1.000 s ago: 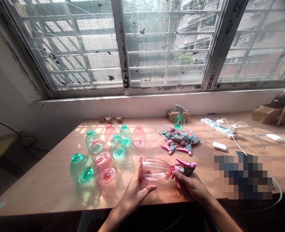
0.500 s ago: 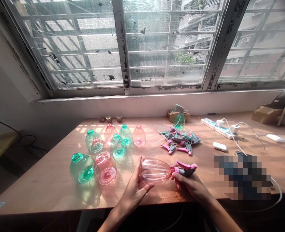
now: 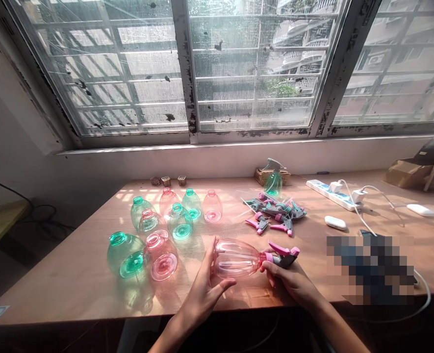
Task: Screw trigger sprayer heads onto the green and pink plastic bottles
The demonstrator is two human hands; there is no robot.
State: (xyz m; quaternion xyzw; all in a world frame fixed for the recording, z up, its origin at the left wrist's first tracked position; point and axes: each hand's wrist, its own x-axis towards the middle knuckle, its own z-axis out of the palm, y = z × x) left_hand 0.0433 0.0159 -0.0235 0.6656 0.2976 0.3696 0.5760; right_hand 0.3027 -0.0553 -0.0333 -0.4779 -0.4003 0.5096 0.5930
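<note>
A clear pink spray bottle lies sideways between my hands above the table's front edge, its neck toward the right. My left hand cups the base end, thumb along the near side. At the neck, the fingers of my right hand grip the pink collar of the grey-and-pink trigger spray head, which sits on the bottle. Several open pink bottles and green bottles without heads stand to the left. Behind the held bottle is a pile of loose trigger heads.
A green spray bottle with its head on stands at the back beside a small basket. To the right are a power strip with chargers, a white case, a blurred-out dark object, cables and a cardboard box.
Almost nothing differs; both hands keep hold of the pink spray bottle in the same place. The whole view has shifted very slightly.
</note>
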